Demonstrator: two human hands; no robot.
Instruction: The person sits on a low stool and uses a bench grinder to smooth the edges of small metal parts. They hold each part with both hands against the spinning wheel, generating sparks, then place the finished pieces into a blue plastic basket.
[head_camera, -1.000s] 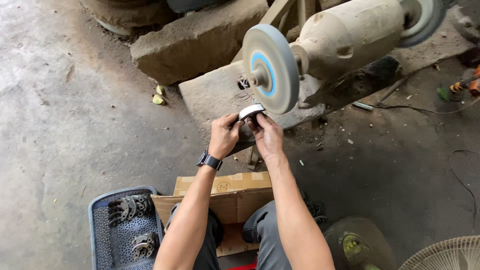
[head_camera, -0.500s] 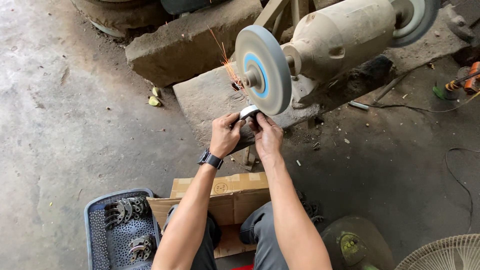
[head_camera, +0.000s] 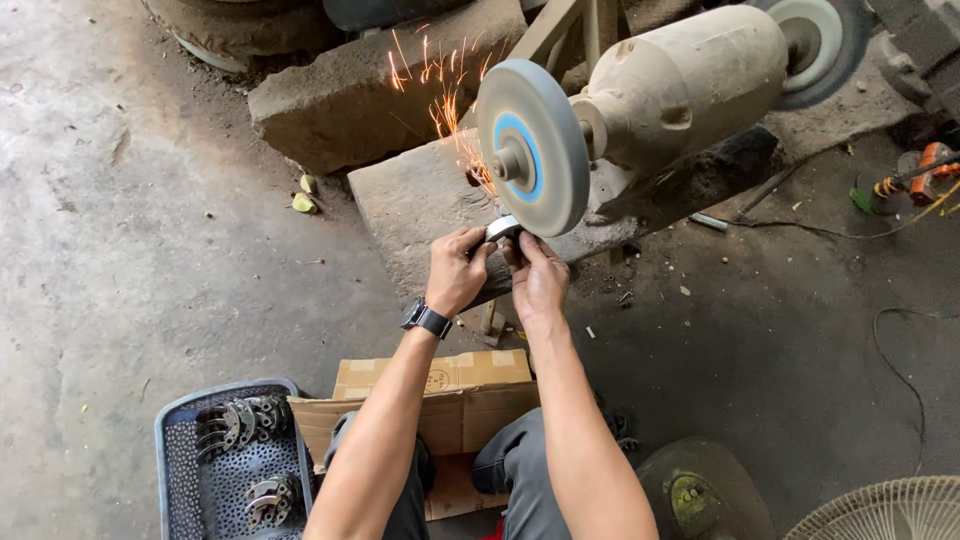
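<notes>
Sparks spray up from the grey round grinding wheel (head_camera: 533, 147) as 2 hands press a small shiny curved metal piece (head_camera: 502, 228) to its lower edge.
Left hand (head_camera: 457, 270) and right hand (head_camera: 539, 277) both clamp the piece; grinding looks mid-pass. The blue perforated plastic basket (head_camera: 171, 462) by the left knee holds similar grey metal parts (head_camera: 236, 423).

Perforated basket (head_camera: 176, 470), perhaps metal parts; cardboard box (head_camera: 440, 380); fan (head_camera: 885, 512)

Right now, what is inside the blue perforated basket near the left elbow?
Curved grey metal pieces lie in the blue basket, in two small piles. Its lower end is cut off by the frame edge.
</notes>
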